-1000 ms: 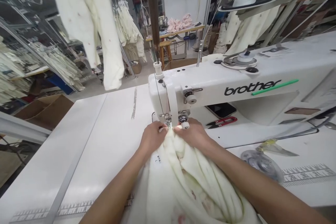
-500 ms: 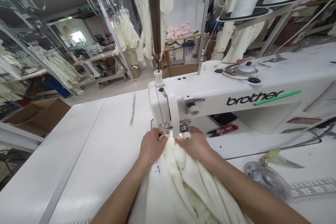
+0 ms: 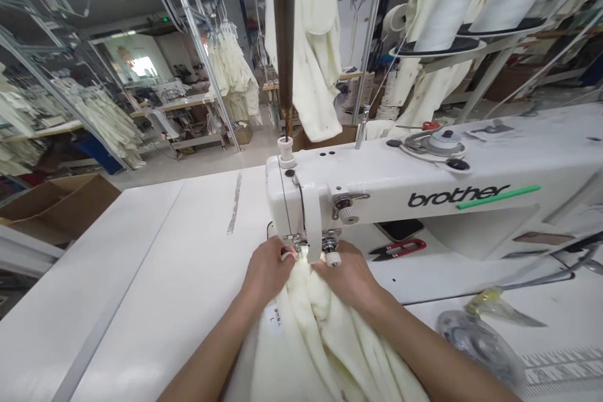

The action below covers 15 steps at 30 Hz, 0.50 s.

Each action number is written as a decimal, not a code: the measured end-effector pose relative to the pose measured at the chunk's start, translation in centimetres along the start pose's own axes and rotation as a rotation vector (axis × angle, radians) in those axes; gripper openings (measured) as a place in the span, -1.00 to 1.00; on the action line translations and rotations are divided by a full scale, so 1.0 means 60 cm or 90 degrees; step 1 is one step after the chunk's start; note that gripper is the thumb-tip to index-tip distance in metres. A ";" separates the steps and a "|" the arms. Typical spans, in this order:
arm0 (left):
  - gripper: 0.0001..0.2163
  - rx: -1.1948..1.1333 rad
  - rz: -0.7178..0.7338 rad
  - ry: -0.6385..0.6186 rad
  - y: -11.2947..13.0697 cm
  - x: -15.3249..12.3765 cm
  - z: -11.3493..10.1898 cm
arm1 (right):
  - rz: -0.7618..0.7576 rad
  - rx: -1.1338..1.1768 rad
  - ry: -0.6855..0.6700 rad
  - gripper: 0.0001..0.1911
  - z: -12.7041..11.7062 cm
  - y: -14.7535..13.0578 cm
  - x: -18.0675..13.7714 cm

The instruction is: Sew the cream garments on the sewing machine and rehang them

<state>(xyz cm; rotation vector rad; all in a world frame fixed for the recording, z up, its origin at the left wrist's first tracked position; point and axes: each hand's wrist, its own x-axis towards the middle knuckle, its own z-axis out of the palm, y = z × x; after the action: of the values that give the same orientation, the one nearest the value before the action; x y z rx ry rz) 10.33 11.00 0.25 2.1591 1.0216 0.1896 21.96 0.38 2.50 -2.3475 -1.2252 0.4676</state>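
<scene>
Cream fabric (image 3: pixel 325 339) is gathered at 6 o'clock on the worktop (image 3: pixel 164 289); its edge is pinched by left hand (image 3: pixel 267 271) and right hand (image 3: pixel 346 273), fingers clenched, so it lies under the sewing machine (image 3: pixel 424 195) needle at 12 o'clock.

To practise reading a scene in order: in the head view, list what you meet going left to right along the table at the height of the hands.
Bare white table → left hand → cream fabric at the needle → right hand → red thread snips → clear plastic bag.
</scene>
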 end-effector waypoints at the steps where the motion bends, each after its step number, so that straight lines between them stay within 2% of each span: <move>1: -0.88 0.000 0.001 0.000 0.002 -0.001 -0.001 | -0.002 -0.001 -0.003 -0.88 0.000 0.000 0.001; 15: -0.85 0.023 0.013 0.049 0.004 0.003 0.006 | 0.007 -0.066 0.009 -0.86 0.015 0.002 0.012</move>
<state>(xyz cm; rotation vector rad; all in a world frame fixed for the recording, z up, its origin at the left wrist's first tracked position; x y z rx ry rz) 10.71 10.83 0.13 2.2109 1.0535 0.2676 22.00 1.11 1.64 -2.4414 -1.2583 0.3981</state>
